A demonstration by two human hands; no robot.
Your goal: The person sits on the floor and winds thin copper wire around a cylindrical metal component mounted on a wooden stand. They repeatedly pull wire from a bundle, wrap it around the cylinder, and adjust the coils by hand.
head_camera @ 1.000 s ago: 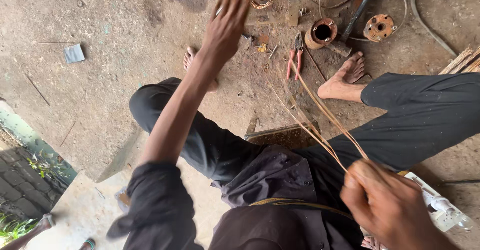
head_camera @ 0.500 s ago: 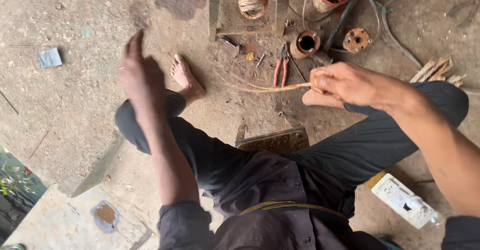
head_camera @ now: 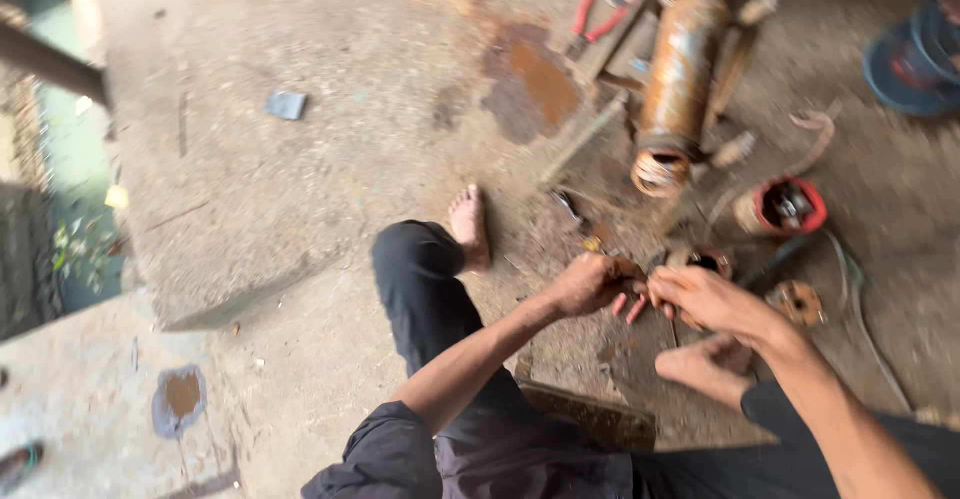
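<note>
left hand [head_camera: 592, 284] and right hand [head_camera: 705, 299] are met just below the rusty cylinder [head_camera: 683, 64], both closed on red-handled pliers [head_camera: 630, 306]; pliers judged rigid, light, best gripped at handles; jaws are hidden, blurred

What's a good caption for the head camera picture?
Seated person's hands meet over red-handled pliers on the floor.

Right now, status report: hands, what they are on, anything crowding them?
Left hand and right hand closed together low over floor. Pink-handled pliers poke out beneath them. Bare foot just below; small round motor part beside.
</note>
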